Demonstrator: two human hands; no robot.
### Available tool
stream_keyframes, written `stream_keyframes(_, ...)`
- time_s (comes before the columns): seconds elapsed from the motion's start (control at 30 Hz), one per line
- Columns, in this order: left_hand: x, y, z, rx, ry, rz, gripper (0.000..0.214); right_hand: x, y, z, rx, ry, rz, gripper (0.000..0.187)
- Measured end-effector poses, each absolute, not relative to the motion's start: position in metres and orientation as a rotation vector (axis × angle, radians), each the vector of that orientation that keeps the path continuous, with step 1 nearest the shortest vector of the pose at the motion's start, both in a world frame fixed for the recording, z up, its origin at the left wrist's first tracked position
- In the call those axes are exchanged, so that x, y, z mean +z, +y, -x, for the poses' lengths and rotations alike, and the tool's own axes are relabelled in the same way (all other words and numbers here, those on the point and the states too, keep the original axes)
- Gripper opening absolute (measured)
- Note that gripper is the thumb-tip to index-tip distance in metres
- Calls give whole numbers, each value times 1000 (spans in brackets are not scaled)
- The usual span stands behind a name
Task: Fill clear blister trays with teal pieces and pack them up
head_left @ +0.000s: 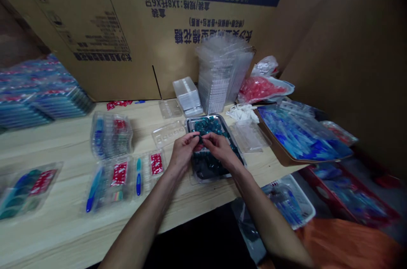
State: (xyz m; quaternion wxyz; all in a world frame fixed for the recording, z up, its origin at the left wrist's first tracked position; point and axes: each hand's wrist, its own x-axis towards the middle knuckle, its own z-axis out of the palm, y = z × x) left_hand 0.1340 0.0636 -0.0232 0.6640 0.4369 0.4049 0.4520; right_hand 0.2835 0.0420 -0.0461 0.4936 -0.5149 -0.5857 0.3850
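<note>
A black tray [203, 170] stands at the middle of the table, holding many small, shiny dark teal pieces [208, 125]. Above it, my left hand [185, 147] and my right hand [218, 146] meet with their fingertips almost touching. Both are closed in a pinch around a small dark teal piece [199, 138], mostly covered by the fingers. What kind of piece it is I cannot make out. Just left of the tray lies a clear blister tray [168, 133] with moulded hollows.
Filled blister packs [110, 184] with blue pens and red cards lie on the left. Tall stacks of clear trays [216, 76] stand behind. On the right are a box of blue pieces [292, 133], red bags [262, 89] and a white basket [307, 201]. Cardboard walls [178, 57] enclose the back.
</note>
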Motion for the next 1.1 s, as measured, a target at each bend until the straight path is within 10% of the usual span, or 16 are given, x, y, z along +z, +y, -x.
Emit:
stream_keyframes(0.23,-24,61,-126,1087,1103,-1502,15,-41,31,-274,602,-1711,1479,18)
stream_keyframes(0.73,-19,111,-147,1173,1088,-982,12,-1,0,-293,837,-1507,1386,14)
stream_keyframes(1.1,-13,96,-188,924,970,-1457,16,-21,19,-310,383,-1447,1631,14)
